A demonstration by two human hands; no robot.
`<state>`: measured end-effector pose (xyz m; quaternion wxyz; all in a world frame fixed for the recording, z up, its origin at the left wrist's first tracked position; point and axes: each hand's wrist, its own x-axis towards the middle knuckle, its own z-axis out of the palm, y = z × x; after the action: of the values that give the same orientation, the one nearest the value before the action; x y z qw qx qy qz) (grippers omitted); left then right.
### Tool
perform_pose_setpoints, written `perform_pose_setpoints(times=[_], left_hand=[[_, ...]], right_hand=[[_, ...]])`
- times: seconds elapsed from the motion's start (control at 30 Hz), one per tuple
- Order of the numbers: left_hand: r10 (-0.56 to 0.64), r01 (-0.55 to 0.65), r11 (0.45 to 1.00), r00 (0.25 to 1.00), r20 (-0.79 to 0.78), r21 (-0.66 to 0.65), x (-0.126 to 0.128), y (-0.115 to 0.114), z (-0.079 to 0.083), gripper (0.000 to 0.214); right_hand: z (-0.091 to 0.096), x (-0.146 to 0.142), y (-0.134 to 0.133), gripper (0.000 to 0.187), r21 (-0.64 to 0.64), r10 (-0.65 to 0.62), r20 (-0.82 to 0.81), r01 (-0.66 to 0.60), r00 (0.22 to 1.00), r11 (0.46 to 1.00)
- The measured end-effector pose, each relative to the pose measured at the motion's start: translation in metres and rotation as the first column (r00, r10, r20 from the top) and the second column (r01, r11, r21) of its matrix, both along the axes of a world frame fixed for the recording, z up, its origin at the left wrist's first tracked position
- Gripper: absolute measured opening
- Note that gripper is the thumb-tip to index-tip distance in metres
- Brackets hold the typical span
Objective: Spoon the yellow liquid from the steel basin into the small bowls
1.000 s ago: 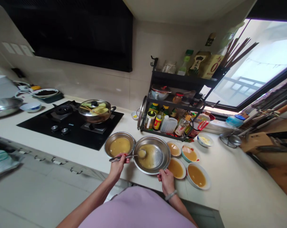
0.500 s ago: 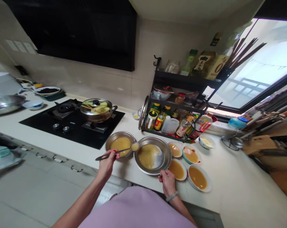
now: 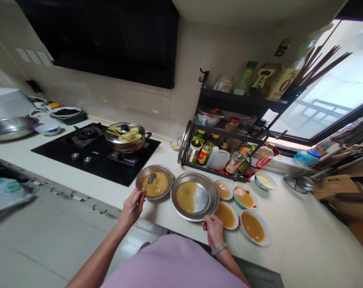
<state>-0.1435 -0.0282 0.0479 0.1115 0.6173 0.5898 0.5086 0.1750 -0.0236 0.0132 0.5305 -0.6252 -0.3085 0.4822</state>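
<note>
Over a pale kitchen surface [image 3: 301, 236], I am working at a remove, pinching a slim metal ladle [image 3: 152, 178] by its handle, the fingers of my left hand [image 3: 134, 207] closing around it. Its scoop is sitting within the smaller steel bowl [image 3: 169, 174], looking dark and glossy; whether it is touching the liquid, I cannot tell. That bowl is holding a cloudy, yellow-brown broth catching pale reflections.

Just beside it, my right hand [image 3: 213, 230] is pinching the near rim of a wide steel basin [image 3: 205, 196], thumb and fingers pressing together. The basin seems to be tilting, probably so that its shallow broth is pooling on the ladle's side; the opposite half is showing bare metal.

Past the basin, four serving bowls [image 3: 267, 236] of browner broth are clustering close, likely for easy reach. Behind, a black spice rack [image 3: 229, 100] is carrying bottles and jars, while a glass-lidded pan [image 3: 127, 148] is standing on the black gas hob [image 3: 55, 148].
</note>
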Motion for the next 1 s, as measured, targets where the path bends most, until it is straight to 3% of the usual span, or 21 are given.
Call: perform_pose_setpoints(times=[0.1, 0.23, 0.33, 0.53, 0.7, 0.83, 0.9, 1.0], left_hand=[[0.001, 0.001, 0.999, 0.999, -0.045, 0.049, 0.007, -0.001, 0.0, 0.013], [0.04, -0.045, 0.998, 0.992, 0.116, 0.044, 0.029, -0.001, 0.01, 0.014], [-0.018, 0.016, 1.0, 0.989, 0.148, 0.013, 0.05, 0.001, 0.014, 0.015], [-0.237, 0.241, 0.97, 0.961, 0.142, -0.015, 0.086, 0.012, -0.004, 0.016], [-0.295, 0.302, 0.953, 0.947, 0.124, -0.034, 0.101, 0.024, -0.014, 0.019], [-0.176, 0.283, 0.94, 0.881, 0.438, -0.192, 0.104, 0.031, -0.015, 0.023], [-0.037, 0.258, 0.93, 0.775, 0.631, -0.262, 0.104, 0.034, -0.016, 0.025], [0.127, 0.187, 0.933, 0.631, 0.765, -0.309, 0.099, 0.035, -0.015, 0.026]], right_hand=[[0.0, 0.0, 0.0, 0.02, 0.0, 0.001, 0.01, -0.001, 1.0, 1.0], [0.0, -0.001, 0.0, 0.022, 0.001, -0.002, 0.021, 0.002, 1.0, 1.0], [0.0, -0.001, 0.0, 0.022, 0.002, -0.002, 0.028, 0.002, 1.0, 1.0], [0.002, -0.002, -0.001, 0.02, 0.004, 0.002, 0.036, -0.002, 0.999, 1.0], [0.003, -0.003, -0.002, 0.021, 0.008, 0.005, 0.034, -0.006, 0.999, 1.0], [0.004, -0.004, -0.002, 0.022, 0.006, 0.004, 0.032, -0.004, 0.999, 1.0], [0.005, -0.004, -0.003, 0.021, 0.005, 0.002, 0.029, -0.002, 1.0, 1.0], [0.005, -0.004, -0.003, 0.022, 0.002, -0.004, 0.023, 0.004, 1.0, 1.0]])
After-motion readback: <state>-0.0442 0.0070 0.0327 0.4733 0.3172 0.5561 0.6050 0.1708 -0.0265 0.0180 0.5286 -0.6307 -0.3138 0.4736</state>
